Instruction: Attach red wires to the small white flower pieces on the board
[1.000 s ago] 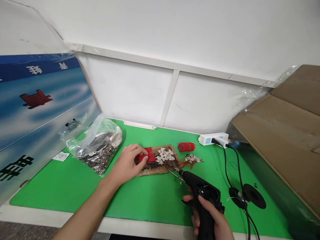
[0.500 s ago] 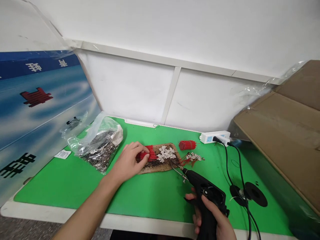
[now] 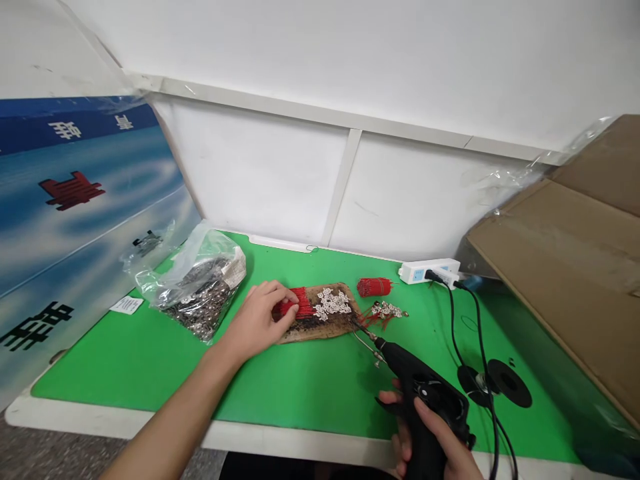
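My left hand (image 3: 260, 315) lies over the left end of a scorched brown board (image 3: 320, 331), its fingers and thumb curled around a row of red wires (image 3: 301, 303). Small silver metal tabs (image 3: 333, 303) sit clustered at the right ends of these wires. My right hand (image 3: 440, 437) is wrapped around the grip of a black soldering gun (image 3: 417, 377), with a finger at its trigger. The gun's thin tip points up and left at the board's right edge, short of the metal tabs. What the left fingertips touch is partly hidden.
A tied bundle of red wires (image 3: 374, 287) and a loose pile of wired tabs (image 3: 385, 312) lie right of the board. A plastic bag of metal parts (image 3: 205, 293) stands left. Power strip (image 3: 430, 271), black cables, dark spool (image 3: 509, 383) and cardboard box (image 3: 560, 240) occupy the right side.
My right hand has drawn the soldering gun slightly right and down, so its tip is farther from the metal tabs. My left hand stays on the red wires.
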Motion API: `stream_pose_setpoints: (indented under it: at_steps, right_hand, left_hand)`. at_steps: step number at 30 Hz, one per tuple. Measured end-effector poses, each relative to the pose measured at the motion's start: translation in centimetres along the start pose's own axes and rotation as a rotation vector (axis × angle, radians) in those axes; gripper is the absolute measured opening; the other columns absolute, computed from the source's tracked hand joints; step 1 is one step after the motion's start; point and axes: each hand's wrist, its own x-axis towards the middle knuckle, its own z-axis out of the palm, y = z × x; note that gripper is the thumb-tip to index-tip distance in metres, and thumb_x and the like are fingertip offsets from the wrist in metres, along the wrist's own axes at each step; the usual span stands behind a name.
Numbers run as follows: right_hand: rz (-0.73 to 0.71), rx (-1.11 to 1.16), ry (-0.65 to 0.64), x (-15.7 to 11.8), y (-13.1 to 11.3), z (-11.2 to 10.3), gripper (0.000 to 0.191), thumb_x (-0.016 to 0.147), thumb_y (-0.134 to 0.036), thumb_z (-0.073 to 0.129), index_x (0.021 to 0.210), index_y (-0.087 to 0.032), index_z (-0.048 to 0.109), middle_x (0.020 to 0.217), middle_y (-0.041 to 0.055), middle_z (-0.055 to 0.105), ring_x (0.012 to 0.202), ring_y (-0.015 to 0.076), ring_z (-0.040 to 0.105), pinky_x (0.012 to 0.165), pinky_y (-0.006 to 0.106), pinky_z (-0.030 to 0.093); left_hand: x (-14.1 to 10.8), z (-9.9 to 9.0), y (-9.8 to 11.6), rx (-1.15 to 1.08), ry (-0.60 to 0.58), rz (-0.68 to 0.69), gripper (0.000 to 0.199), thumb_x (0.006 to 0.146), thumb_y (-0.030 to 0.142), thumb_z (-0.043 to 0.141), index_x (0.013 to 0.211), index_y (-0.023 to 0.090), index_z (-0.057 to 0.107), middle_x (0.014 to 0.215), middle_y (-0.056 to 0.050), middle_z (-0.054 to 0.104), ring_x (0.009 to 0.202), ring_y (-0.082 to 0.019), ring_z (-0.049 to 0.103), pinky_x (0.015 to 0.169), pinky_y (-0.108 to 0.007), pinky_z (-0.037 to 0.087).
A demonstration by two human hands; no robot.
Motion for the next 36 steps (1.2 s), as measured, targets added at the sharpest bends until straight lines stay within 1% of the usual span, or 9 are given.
stream_pose_setpoints:
  at_steps: [3,5,7,10,16,19,21,24,36]
  right_hand:
    - [-0.006,-0.047,-0.044,0.9,0.3,0.9,0.075,0.066,-0.061,0.088,0.118,-0.011,0.068,0.058,0.0013,0.057,0.048,0.0167,0.05,0.04,0.029,0.045]
    - [-0.15,-0.018,0.049,1.2,0.5,2.2,0.069,0.067,-0.057,0.088,0.115,-0.012,0.069,0.086,0.0078,0.073,0.046,0.0108,0.047,0.037,0.025,0.044]
    - [-0.187,-0.005,0.079,1.1,0.7,3.2,0.067,0.067,-0.057,0.088,0.114,-0.011,0.069,0.1,0.0111,0.075,0.044,0.0085,0.046,0.036,0.023,0.043]
    - [-0.17,-0.019,0.101,0.9,1.0,3.3,0.067,0.067,-0.059,0.087,0.11,-0.01,0.071,0.093,0.0109,0.075,0.042,0.009,0.046,0.035,0.023,0.043]
    - [-0.062,0.066,0.078,0.8,1.0,1.4,0.071,0.062,-0.059,0.09,0.112,-0.012,0.073,0.076,0.0076,0.072,0.044,0.0152,0.05,0.038,0.03,0.046]
    - [-0.152,0.073,0.135,0.3,1.2,2.4,0.066,0.064,-0.059,0.089,0.112,-0.017,0.073,0.105,0.0099,0.075,0.043,0.0091,0.047,0.036,0.026,0.044]
    - [-0.173,0.053,0.151,0.1,1.4,3.4,0.065,0.064,-0.062,0.088,0.109,-0.017,0.075,0.112,0.011,0.074,0.043,0.007,0.046,0.037,0.024,0.043]
    - [-0.147,0.042,0.154,0.0,1.5,4.1,0.063,0.065,-0.063,0.087,0.107,-0.016,0.076,0.107,0.0102,0.074,0.044,0.0071,0.046,0.037,0.023,0.042]
    - [-0.218,0.173,0.159,0.1,1.6,3.1,0.063,0.065,-0.056,0.09,0.109,-0.015,0.072,0.098,0.0096,0.075,0.043,0.0086,0.047,0.036,0.023,0.043]
  left_hand:
    - [-0.1,0.0,0.0,-0.002,-0.005,-0.002,0.019,0.099,0.036,0.055,0.1,0.023,0.068,0.099,-0.002,0.063,0.093,-0.019,0.054,0.084,-0.037,0.036]
    - [-0.1,-0.1,0.0,-0.006,-0.009,-0.004,0.019,0.099,0.036,0.055,0.099,0.022,0.068,0.099,-0.002,0.062,0.093,-0.019,0.054,0.084,-0.036,0.036]
    - [-0.1,-0.1,0.0,-0.006,-0.009,-0.003,0.019,0.098,0.036,0.055,0.099,0.022,0.069,0.098,-0.002,0.062,0.093,-0.018,0.054,0.084,-0.036,0.036]
    - [0.0,-0.1,-0.1,-0.008,0.0,0.002,0.019,0.099,0.037,0.055,0.1,0.023,0.069,0.099,-0.001,0.062,0.094,-0.018,0.054,0.085,-0.036,0.036]
    - [-0.1,-0.1,-0.2,0.003,-0.005,0.008,0.022,0.1,0.038,0.054,0.102,0.023,0.069,0.101,-0.002,0.062,0.096,-0.018,0.054,0.086,-0.036,0.035]
    - [-0.1,-0.1,-0.1,0.001,-0.009,0.011,0.022,0.1,0.038,0.055,0.101,0.022,0.069,0.101,-0.002,0.062,0.096,-0.018,0.054,0.085,-0.036,0.035]
    - [0.0,-0.1,-0.1,-0.005,-0.01,0.011,0.022,0.1,0.038,0.054,0.101,0.022,0.069,0.101,-0.002,0.062,0.096,-0.018,0.054,0.085,-0.035,0.036]
    - [0.0,-0.2,-0.1,-0.007,-0.011,0.01,0.023,0.1,0.039,0.054,0.102,0.023,0.069,0.101,-0.001,0.062,0.096,-0.018,0.054,0.086,-0.035,0.036]
    - [0.0,-0.1,-0.2,-0.003,-0.004,0.012,0.024,0.102,0.04,0.053,0.101,0.023,0.069,0.101,-0.001,0.063,0.096,-0.018,0.055,0.086,-0.034,0.037]
